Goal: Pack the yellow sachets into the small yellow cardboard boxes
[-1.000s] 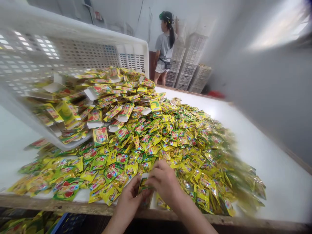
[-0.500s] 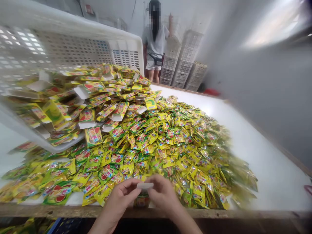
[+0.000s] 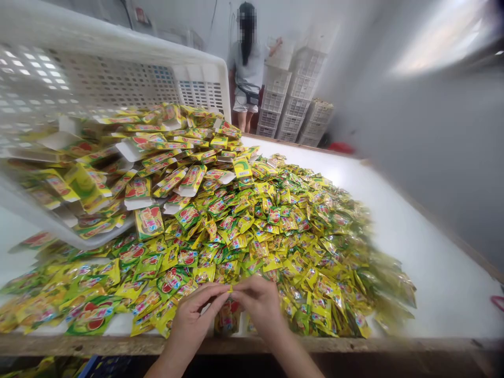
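Note:
My left hand [image 3: 191,320] and my right hand [image 3: 260,306] meet at the near table edge, both pinching the top of a small yellow-green carton [image 3: 226,316] that hangs between them. Fingers of each hand are closed on it. Right behind the hands lies a big heap of yellow-green sachets [image 3: 275,231] with red print. A tilted white plastic crate [image 3: 118,79] at the left spills flat folded cartons [image 3: 149,157] of the same colours onto the heap.
The white table [image 3: 413,236] has a wooden front edge [image 3: 354,344]. A grey wall runs along the right. At the back a person [image 3: 246,68] stands by stacked white crates [image 3: 299,100]. More sachets lie under the table at the lower left [image 3: 39,365].
My hands lifted a small carton off the heap's near edge, showed its white end flap half a second ago, and now pinch its top together. The view shifted slightly left.

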Demonstrator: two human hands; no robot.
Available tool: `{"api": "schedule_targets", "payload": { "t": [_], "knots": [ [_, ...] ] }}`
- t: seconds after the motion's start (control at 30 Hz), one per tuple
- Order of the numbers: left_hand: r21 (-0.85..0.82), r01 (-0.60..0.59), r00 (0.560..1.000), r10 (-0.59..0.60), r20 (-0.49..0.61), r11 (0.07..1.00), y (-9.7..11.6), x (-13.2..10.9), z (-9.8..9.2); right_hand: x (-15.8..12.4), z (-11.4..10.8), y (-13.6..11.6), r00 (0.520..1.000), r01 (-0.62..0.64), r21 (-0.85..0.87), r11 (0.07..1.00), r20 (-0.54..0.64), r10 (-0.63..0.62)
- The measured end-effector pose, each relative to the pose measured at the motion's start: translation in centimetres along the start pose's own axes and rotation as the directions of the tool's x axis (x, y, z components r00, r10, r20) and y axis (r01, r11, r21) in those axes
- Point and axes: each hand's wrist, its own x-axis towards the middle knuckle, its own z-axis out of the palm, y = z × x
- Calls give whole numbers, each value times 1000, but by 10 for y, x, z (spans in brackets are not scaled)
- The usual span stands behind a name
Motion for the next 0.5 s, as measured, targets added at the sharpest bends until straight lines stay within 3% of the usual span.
{"api": "schedule_targets", "payload": {
  "t": [0.13,0.27,0.4,0.47,0.5],
  "knots": [
    [46,-224,973,221,64,974,-8,-4,-4,-15,-6,-4,957,290,-128,948,55,-286],
    [42,-259,962,254,101,965,-11,-9,6,-29,-21,-2,928,364,-222,904,170,-332],
    [81,-80,994,74,78,993,-6,-5,10,-3,-29,-1,946,324,-429,843,168,-278],
    [64,81,994,-76,-74,995,-4,-7,-6,19,-28,0,953,294,-609,737,135,-270],
    [44,145,973,-135,-185,988,-3,-10,-20,28,-27,2,956,283,-672,684,138,-260]
  ]
}}
